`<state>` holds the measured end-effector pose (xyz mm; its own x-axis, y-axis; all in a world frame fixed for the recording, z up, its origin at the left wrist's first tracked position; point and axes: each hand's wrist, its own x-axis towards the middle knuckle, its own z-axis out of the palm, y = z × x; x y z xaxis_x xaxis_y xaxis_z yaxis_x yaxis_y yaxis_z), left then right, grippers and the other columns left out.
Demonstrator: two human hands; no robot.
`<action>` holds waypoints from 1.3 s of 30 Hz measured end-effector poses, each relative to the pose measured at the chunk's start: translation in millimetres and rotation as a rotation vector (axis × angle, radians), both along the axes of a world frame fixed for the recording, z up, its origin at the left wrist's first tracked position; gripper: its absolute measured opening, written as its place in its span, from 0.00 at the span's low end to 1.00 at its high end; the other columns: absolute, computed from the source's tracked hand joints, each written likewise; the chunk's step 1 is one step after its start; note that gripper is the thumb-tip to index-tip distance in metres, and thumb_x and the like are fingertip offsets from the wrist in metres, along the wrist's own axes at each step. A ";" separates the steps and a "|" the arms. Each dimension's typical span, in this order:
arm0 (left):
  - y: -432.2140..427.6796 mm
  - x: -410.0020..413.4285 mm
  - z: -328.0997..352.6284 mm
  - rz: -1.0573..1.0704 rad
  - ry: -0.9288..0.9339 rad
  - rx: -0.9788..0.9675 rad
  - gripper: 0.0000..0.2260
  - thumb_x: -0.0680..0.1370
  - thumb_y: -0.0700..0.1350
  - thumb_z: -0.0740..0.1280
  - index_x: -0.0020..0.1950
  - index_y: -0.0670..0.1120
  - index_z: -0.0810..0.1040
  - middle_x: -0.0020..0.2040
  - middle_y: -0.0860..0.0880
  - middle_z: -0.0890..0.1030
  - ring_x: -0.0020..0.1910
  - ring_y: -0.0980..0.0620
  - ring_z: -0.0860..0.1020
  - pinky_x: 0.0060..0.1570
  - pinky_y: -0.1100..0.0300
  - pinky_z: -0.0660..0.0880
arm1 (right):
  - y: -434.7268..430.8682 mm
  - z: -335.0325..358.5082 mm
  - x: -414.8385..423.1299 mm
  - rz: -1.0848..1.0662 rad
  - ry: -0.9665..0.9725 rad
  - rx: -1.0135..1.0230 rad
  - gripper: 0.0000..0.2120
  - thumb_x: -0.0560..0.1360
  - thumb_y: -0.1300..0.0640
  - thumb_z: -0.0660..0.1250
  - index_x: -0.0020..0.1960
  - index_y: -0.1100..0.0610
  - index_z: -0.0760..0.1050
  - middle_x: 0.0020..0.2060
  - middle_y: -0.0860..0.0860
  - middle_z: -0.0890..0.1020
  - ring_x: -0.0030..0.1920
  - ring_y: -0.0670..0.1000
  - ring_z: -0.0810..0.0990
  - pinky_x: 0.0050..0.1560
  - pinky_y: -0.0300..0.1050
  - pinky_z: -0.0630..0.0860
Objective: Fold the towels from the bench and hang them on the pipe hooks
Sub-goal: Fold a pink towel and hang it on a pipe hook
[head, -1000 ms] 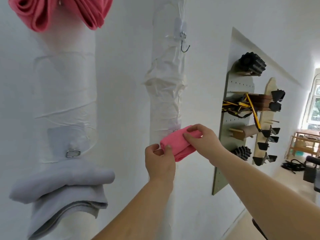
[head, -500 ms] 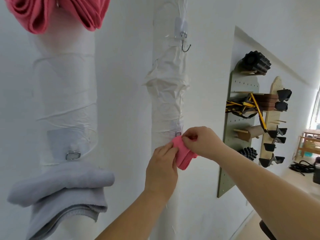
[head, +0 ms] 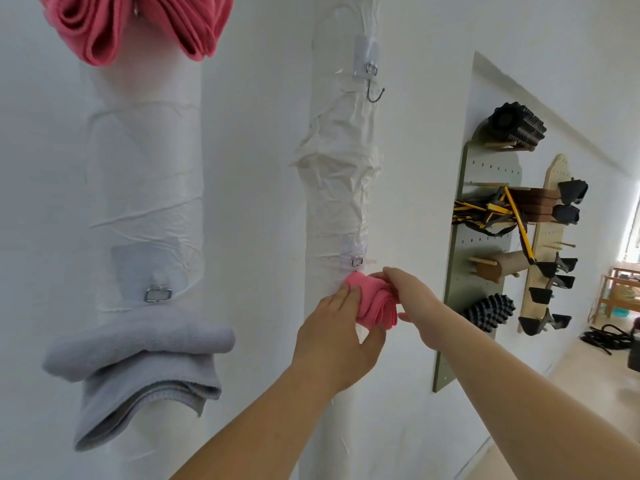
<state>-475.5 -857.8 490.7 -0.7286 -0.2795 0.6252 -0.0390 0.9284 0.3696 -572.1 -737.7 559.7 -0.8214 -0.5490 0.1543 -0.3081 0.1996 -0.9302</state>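
Note:
A small folded pink towel (head: 375, 304) is pressed against the right wrapped pipe (head: 341, 188), just below that pipe's lower hook mount (head: 357, 261). My left hand (head: 334, 341) grips its left and lower side, and my right hand (head: 412, 299) pinches its right edge. The hook itself is hidden behind the towel. Higher on the same pipe an upper hook (head: 374, 93) hangs bare. On the left pipe (head: 145, 168) a folded grey towel (head: 138, 368) hangs below a metal clip (head: 158, 294), and a bigger pink towel (head: 138, 26) hangs at the top.
Two pegboards (head: 478, 258) on the white wall to the right carry black rollers, straps and clamps. Wooden furniture (head: 620, 289) and black cables (head: 606, 337) sit on the floor at the far right.
Both hands carried the small pink towel up and left from in front of the pipe onto it, under the lower hook mount. The towel is now bunched tighter.

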 end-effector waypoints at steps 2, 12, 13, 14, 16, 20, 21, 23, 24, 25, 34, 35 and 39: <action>1.1 -0.8 0.2 -0.017 -0.034 0.071 0.36 0.77 0.71 0.53 0.82 0.57 0.56 0.81 0.61 0.60 0.78 0.57 0.60 0.75 0.56 0.65 | 1.6 1.2 4.0 -0.008 -0.015 -0.004 0.20 0.85 0.48 0.53 0.55 0.55 0.83 0.52 0.55 0.85 0.49 0.49 0.81 0.43 0.42 0.70; 3.4 14.4 16.4 -0.067 0.119 0.151 0.19 0.83 0.59 0.54 0.73 0.60 0.67 0.71 0.64 0.70 0.70 0.59 0.67 0.66 0.58 0.72 | 5.0 18.7 9.0 -0.128 0.325 0.023 0.16 0.82 0.50 0.58 0.56 0.61 0.78 0.47 0.56 0.83 0.41 0.52 0.78 0.42 0.46 0.73; 4.8 15.2 15.8 -0.065 0.134 0.164 0.18 0.83 0.59 0.55 0.72 0.59 0.67 0.70 0.64 0.70 0.69 0.59 0.68 0.64 0.59 0.72 | 6.7 19.2 12.2 -0.148 0.386 0.035 0.13 0.83 0.51 0.58 0.55 0.57 0.78 0.49 0.54 0.84 0.41 0.50 0.80 0.41 0.43 0.74; 5.3 16.0 14.6 -0.054 0.150 0.179 0.17 0.83 0.58 0.56 0.72 0.58 0.68 0.69 0.63 0.71 0.69 0.58 0.68 0.64 0.60 0.72 | 8.0 19.4 15.8 -0.172 0.446 0.056 0.11 0.83 0.52 0.59 0.57 0.54 0.77 0.50 0.53 0.84 0.42 0.51 0.82 0.40 0.41 0.74; 6.7 23.0 10.5 -0.018 0.171 0.225 0.20 0.83 0.57 0.58 0.74 0.54 0.66 0.73 0.60 0.69 0.74 0.56 0.66 0.68 0.62 0.68 | 10.4 17.3 23.6 -0.217 0.566 0.110 0.11 0.81 0.53 0.60 0.61 0.51 0.77 0.53 0.49 0.83 0.47 0.52 0.83 0.42 0.41 0.76; 15.9 66.4 -18.5 -0.005 0.120 0.341 0.28 0.83 0.54 0.61 0.81 0.55 0.57 0.80 0.61 0.58 0.79 0.61 0.55 0.73 0.68 0.52 | 17.3 -4.5 54.6 -0.279 0.793 0.068 0.12 0.79 0.55 0.62 0.60 0.48 0.78 0.54 0.42 0.79 0.55 0.45 0.77 0.51 0.43 0.75; 19.3 82.1 -31.1 -0.025 0.094 0.350 0.27 0.83 0.53 0.62 0.81 0.56 0.57 0.80 0.63 0.59 0.78 0.64 0.56 0.74 0.69 0.53 | 19.6 -13.9 69.3 -0.285 0.836 0.034 0.10 0.79 0.55 0.63 0.58 0.47 0.78 0.50 0.40 0.78 0.52 0.45 0.77 0.48 0.42 0.75; 25.6 113.9 -59.9 -0.060 0.010 0.366 0.25 0.82 0.54 0.62 0.79 0.61 0.60 0.76 0.68 0.62 0.74 0.67 0.61 0.75 0.68 0.59 | 23.9 -38.9 99.9 -0.265 0.872 -0.017 0.07 0.78 0.54 0.64 0.53 0.46 0.78 0.44 0.40 0.78 0.45 0.44 0.77 0.41 0.40 0.75; 28.0 130.1 -76.2 -0.065 -0.049 0.381 0.24 0.82 0.54 0.62 0.77 0.64 0.61 0.74 0.70 0.64 0.72 0.68 0.64 0.74 0.66 0.62 | 25.3 -54.4 113.6 -0.234 0.845 -0.021 0.06 0.77 0.54 0.65 0.52 0.46 0.79 0.43 0.40 0.78 0.44 0.44 0.78 0.40 0.40 0.75; 30.0 146.9 -93.0 -0.061 -0.116 0.398 0.22 0.82 0.55 0.62 0.75 0.66 0.62 0.72 0.71 0.66 0.70 0.67 0.67 0.74 0.65 0.65 | 26.6 -71.0 126.2 -0.196 0.789 -0.009 0.06 0.77 0.53 0.65 0.52 0.46 0.79 0.43 0.40 0.79 0.43 0.44 0.78 0.41 0.40 0.77; 12.6 285.2 -231.4 -0.003 -0.401 0.719 0.15 0.80 0.48 0.66 0.66 0.60 0.78 0.59 0.66 0.79 0.57 0.64 0.78 0.62 0.62 0.77 | 39.6 -226.3 211.4 0.073 0.187 0.299 0.06 0.78 0.51 0.68 0.45 0.44 0.82 0.36 0.40 0.83 0.35 0.46 0.80 0.43 0.47 0.81; 11.2 299.2 -239.1 -0.002 -0.411 0.737 0.15 0.81 0.46 0.66 0.66 0.59 0.78 0.59 0.66 0.80 0.57 0.65 0.78 0.61 0.63 0.76 | 43.1 -240.4 223.5 0.073 0.136 0.308 0.06 0.78 0.52 0.68 0.45 0.44 0.82 0.35 0.41 0.83 0.33 0.46 0.79 0.40 0.46 0.79; 14.4 357.8 -269.4 -0.006 -0.486 0.810 0.14 0.80 0.50 0.67 0.61 0.68 0.76 0.58 0.67 0.81 0.55 0.64 0.79 0.59 0.62 0.78 | 60.4 -286.1 285.7 0.054 -0.033 0.369 0.06 0.79 0.50 0.66 0.45 0.45 0.81 0.32 0.45 0.81 0.31 0.46 0.76 0.36 0.41 0.76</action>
